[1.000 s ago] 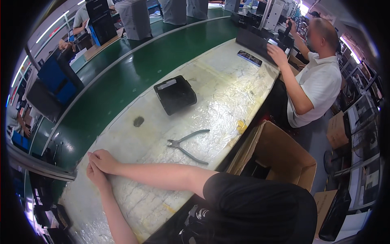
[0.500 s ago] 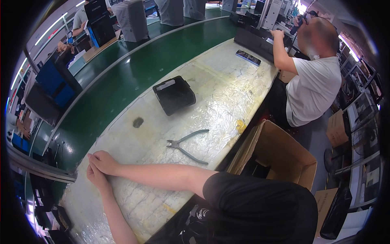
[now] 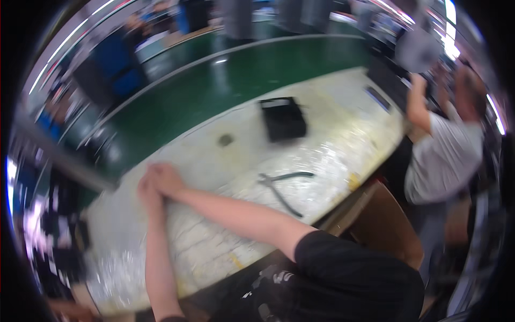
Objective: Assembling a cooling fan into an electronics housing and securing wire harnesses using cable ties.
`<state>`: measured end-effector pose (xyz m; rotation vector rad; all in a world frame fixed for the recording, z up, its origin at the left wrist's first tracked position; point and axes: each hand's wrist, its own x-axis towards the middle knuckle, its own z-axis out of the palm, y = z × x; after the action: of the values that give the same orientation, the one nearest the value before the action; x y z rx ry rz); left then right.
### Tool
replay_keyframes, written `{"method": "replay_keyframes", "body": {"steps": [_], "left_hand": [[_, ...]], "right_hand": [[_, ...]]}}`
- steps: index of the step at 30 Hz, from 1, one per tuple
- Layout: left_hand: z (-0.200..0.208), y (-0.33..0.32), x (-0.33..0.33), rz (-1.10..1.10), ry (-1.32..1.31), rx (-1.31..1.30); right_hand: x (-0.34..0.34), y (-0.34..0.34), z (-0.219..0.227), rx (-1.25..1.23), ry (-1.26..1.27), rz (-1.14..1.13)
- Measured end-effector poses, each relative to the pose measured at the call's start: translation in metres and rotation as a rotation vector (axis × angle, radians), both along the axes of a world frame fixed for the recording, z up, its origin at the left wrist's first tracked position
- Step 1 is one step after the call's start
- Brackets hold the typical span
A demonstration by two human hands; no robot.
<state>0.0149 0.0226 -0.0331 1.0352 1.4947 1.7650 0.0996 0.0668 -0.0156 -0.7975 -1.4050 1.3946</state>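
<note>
Everything on the bench (image 3: 201, 165) sits farther right than in the earlier frame, blurred as the wearer's view swings. Leftmost, the left hand (image 3: 151, 192) and right hand (image 3: 169, 180) meet near the bench's left end, pressed together; I cannot tell how their fingers lie or whether they pinch anything. From them, toward two o'clock, is a dark spot (image 3: 225, 140). Between four and five o'clock, white print (image 3: 283, 277) on the person's black shirt (image 3: 354, 273) is too smeared to read. Green-handled cutters (image 3: 266, 180) lie at three o'clock, apart from the hands, handles spread. A black bin (image 3: 286, 124) rests at two o'clock, its pale label (image 3: 277, 102) illegible. Farther out, a phone (image 3: 378, 100) lies between two and three, an open carton (image 3: 390, 217) stands just past three, and a white-shirted co-worker (image 3: 445, 161) is near three.
</note>
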Motion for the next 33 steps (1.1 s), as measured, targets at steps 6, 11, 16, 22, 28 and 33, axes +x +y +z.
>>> {"method": "replay_keyframes", "body": {"steps": [6,11,16,22,28,33], "left_hand": [[0.027,-0.009,0.011,0.178,0.394,-0.081],[0.021,-0.014,0.002,0.177,0.320,-0.095],[0.028,-0.012,0.021,0.252,0.299,0.219],[-0.006,-0.004,-0.006,0.060,0.495,0.187],[0.026,-0.014,0.011,-0.185,-0.087,0.142],[0.026,-0.009,0.008,-0.179,0.303,0.032]], "right_hand": [[0.009,-0.002,0.014,0.117,0.030,0.019],[0.003,-0.008,0.016,-0.086,0.224,0.149],[0.015,-0.012,0.018,0.188,0.097,0.246],[0.009,-0.023,0.019,0.255,0.108,0.312],[0.006,-0.020,0.017,0.221,0.024,0.265],[0.004,-0.019,0.004,0.281,-0.063,0.256]]}}
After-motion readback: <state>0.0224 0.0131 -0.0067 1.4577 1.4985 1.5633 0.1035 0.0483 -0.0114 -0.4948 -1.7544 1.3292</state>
